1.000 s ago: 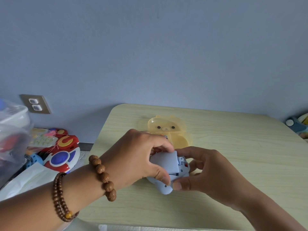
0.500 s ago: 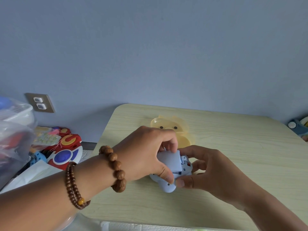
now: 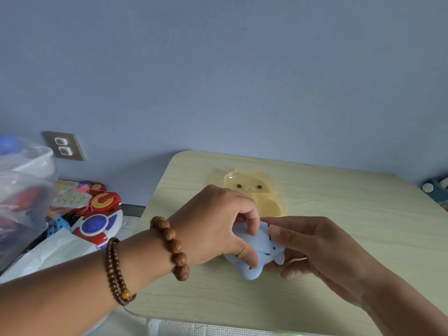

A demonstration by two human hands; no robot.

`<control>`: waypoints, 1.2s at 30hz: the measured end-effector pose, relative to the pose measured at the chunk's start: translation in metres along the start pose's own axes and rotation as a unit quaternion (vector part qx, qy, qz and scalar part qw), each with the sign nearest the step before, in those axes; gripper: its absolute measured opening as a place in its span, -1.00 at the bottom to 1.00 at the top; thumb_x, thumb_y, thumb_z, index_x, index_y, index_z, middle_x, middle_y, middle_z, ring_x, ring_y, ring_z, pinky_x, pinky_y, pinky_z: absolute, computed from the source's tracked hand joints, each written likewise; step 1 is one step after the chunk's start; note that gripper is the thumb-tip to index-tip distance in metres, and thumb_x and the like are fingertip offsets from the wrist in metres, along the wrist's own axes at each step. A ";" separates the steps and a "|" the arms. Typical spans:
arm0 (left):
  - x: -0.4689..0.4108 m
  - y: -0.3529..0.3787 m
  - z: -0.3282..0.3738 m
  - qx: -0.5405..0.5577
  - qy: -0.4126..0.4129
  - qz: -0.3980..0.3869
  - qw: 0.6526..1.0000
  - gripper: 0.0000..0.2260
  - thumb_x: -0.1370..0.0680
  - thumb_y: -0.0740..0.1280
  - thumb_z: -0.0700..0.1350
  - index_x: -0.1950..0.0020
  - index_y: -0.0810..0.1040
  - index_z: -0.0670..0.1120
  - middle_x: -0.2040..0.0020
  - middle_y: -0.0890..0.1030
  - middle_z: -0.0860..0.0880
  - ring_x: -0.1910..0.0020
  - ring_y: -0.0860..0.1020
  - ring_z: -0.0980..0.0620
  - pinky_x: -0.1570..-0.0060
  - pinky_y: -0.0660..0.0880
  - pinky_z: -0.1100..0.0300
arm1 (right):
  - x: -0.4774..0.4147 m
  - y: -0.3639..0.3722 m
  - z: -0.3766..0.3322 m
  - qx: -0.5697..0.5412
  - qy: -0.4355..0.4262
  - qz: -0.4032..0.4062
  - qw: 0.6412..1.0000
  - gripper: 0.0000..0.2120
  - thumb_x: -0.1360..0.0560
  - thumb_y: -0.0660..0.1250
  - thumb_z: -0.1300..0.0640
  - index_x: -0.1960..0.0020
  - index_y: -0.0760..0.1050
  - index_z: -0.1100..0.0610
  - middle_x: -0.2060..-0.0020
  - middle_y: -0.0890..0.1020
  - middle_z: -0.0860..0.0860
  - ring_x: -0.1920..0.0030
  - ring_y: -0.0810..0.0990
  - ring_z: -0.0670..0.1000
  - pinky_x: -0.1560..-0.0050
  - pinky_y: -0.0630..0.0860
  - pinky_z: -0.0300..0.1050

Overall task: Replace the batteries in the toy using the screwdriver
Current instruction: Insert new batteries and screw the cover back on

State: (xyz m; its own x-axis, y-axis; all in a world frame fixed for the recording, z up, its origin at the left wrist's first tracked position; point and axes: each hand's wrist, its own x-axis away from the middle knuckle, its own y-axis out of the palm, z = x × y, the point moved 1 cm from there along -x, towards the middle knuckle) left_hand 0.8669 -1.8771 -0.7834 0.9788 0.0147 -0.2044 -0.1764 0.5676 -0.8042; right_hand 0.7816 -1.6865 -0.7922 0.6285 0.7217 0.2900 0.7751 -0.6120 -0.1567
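A small pale-blue toy (image 3: 249, 271) lies on the light wooden table (image 3: 339, 214) between my two hands. My left hand (image 3: 218, 226) grips its flat blue battery cover (image 3: 260, 243), thumb at the near edge and forefinger at the far edge. From the right, my right hand (image 3: 315, 248) holds the toy's body, with the thumb against the cover's right edge. The battery compartment is mostly hidden under the cover and my fingers. No screwdriver or loose batteries show.
A yellow translucent bear-shaped case (image 3: 252, 190) lies open just behind the toy. Left of the table are colourful toys (image 3: 97, 214), a plastic bag (image 3: 21, 195) and a wall socket (image 3: 63, 145). At the right table edge, a blue object (image 3: 435, 190) is partly in view.
My left forefinger has shifted onto the far edge of the cover and the right thumb has come up against its right side. The toy stays in place.
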 end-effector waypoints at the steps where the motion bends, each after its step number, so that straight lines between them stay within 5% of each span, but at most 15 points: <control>1: 0.003 0.000 -0.001 0.008 0.003 0.009 1.000 -0.60 -0.13 0.68 0.13 0.16 0.61 0.09 0.20 0.59 0.18 0.10 0.54 0.21 0.15 0.50 0.36 | 0.000 0.000 0.000 -0.003 -0.001 0.000 1.000 -0.79 -0.54 0.36 0.07 -0.12 0.71 0.00 0.04 0.73 0.26 0.17 0.68 0.14 0.18 0.59 -0.02; 16: 0.016 0.018 -0.016 0.000 0.097 0.062 0.993 -0.61 -0.35 0.48 0.25 0.00 0.69 0.00 -0.07 0.67 0.14 -0.09 0.55 0.19 -0.02 0.52 0.21 | -0.005 0.003 0.007 0.051 -0.054 0.066 0.995 -0.76 -0.60 0.32 0.18 -0.05 0.73 -0.06 0.20 0.73 0.26 0.25 0.69 0.25 0.23 0.57 -0.03; 20: 0.024 0.023 -0.018 0.015 0.089 0.054 0.994 -0.60 -0.42 0.41 0.26 -0.12 0.64 0.04 -0.26 0.60 0.17 -0.23 0.50 0.30 -0.15 0.46 0.36 | 0.001 0.006 0.007 0.060 -0.055 0.088 0.993 -0.79 -0.59 0.34 0.12 -0.07 0.72 -0.10 0.24 0.73 0.22 0.33 0.68 0.07 0.23 0.64 -0.02; 24: 0.024 0.022 -0.017 0.045 0.078 0.060 0.994 -0.63 -0.37 0.46 0.21 -0.10 0.67 0.06 -0.25 0.62 0.19 -0.21 0.52 0.35 -0.16 0.42 0.43 | 0.008 0.014 0.012 0.116 -0.086 0.121 0.982 -0.80 -0.56 0.31 -0.08 -0.11 0.66 -0.23 0.31 0.72 0.06 0.35 0.70 0.08 0.17 0.66 -0.04; 26: 0.024 0.022 -0.015 0.042 0.077 0.059 0.994 -0.62 -0.36 0.47 0.21 -0.10 0.68 0.07 -0.22 0.64 0.19 -0.20 0.53 0.34 -0.16 0.42 0.43 | 0.020 0.009 0.011 0.176 -0.131 0.191 0.957 -0.66 -0.43 0.28 -0.25 -0.16 0.61 -0.23 0.25 0.73 -0.10 0.33 0.69 -0.07 0.21 0.64 -0.17; 28: 0.024 0.022 -0.014 0.041 0.075 0.057 0.995 -0.61 -0.36 0.46 0.21 -0.10 0.68 0.07 -0.22 0.64 0.19 -0.20 0.52 0.33 -0.17 0.41 0.45 | 0.034 -0.008 0.010 0.312 -0.176 0.320 0.877 -0.63 -0.41 0.26 -0.25 -0.14 0.61 -0.20 0.20 0.70 -0.18 0.25 0.66 -0.13 0.24 0.56 -0.33; 31: 0.022 0.023 -0.014 0.037 0.075 0.055 0.995 -0.62 -0.37 0.47 0.20 -0.11 0.67 0.05 -0.22 0.64 0.17 -0.19 0.53 0.30 -0.17 0.39 0.47 | 0.044 -0.032 0.026 0.463 -0.092 0.411 0.780 -0.53 -0.39 0.28 -0.25 -0.09 0.68 0.03 0.11 0.66 -0.07 0.18 0.64 -0.01 0.15 0.57 -0.08; 33: 0.021 0.024 -0.012 0.034 0.076 0.055 0.995 -0.64 -0.36 0.52 0.14 -0.10 0.68 0.03 -0.22 0.65 0.15 -0.18 0.53 0.28 -0.17 0.35 0.51 | 0.041 -0.035 0.046 0.498 -0.028 0.395 0.772 -0.60 -0.36 0.43 -0.22 -0.02 0.70 0.04 0.09 0.64 -0.04 0.09 0.63 0.09 0.06 0.56 -0.02; 36: 0.019 0.025 -0.009 0.021 0.084 0.057 0.995 -0.65 -0.35 0.54 0.09 -0.07 0.69 -0.02 -0.18 0.66 0.11 -0.16 0.54 0.23 -0.17 0.36 0.50 | 0.036 -0.030 0.062 0.481 -0.053 0.392 0.782 -0.87 -0.31 0.60 0.06 0.19 0.69 0.02 0.16 0.63 -0.04 0.15 0.60 0.13 0.12 0.46 -0.09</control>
State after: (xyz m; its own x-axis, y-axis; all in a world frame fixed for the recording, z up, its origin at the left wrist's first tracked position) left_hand 0.8799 -1.8703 -0.8123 0.9206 -0.0545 -0.3867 -0.2780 0.6039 -0.7470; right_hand 0.7852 -1.6223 -0.8352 0.8971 0.3010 -0.3234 -0.1935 -0.3902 -0.9002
